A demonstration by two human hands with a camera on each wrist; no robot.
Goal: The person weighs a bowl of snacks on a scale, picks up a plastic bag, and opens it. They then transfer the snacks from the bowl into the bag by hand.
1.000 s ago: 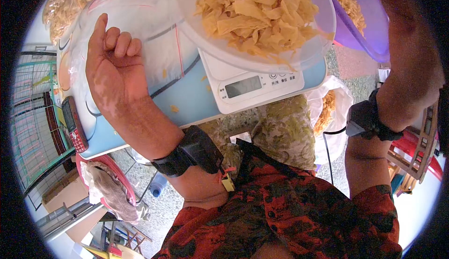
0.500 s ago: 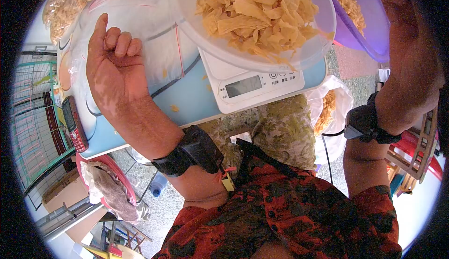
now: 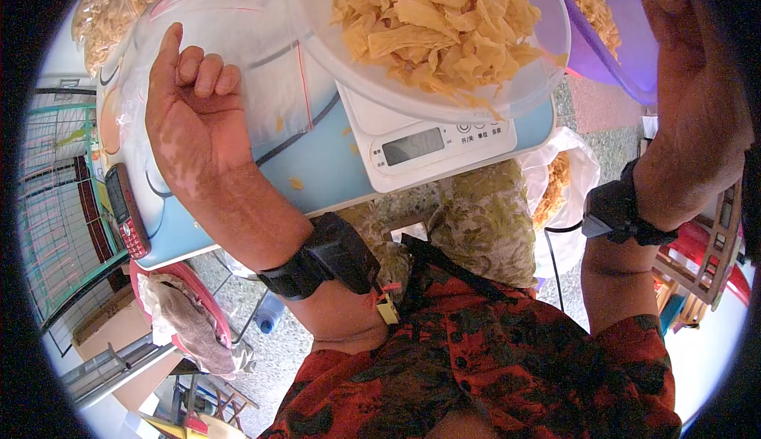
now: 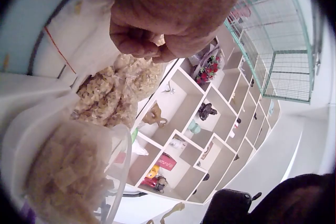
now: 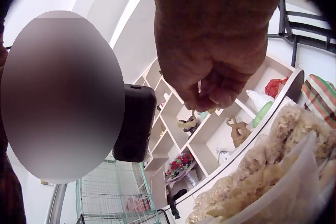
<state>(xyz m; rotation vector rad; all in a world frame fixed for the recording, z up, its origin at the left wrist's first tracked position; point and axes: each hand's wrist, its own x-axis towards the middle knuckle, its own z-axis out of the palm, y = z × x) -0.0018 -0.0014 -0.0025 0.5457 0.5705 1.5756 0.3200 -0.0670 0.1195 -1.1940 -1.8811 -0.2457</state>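
White scale (image 3: 460, 152) bears a heaped bowl (image 3: 552, 27); my left hand (image 3: 198, 102), loosely curled, empty, left of the scale, could bump it, spilling flakes (image 3: 436, 27). Right hand (image 5: 215, 61): can't tell its grip

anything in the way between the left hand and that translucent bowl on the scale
Nothing upright shows between the left hand and the translucent bowl in the head view; only plastic bags lie across the tabletop there.

Likely a home — display shelves (image 4: 181, 98) with ornaments (image 4: 207, 111), a red bouquet (image 4: 209, 70), a wire cage (image 4: 286, 74).
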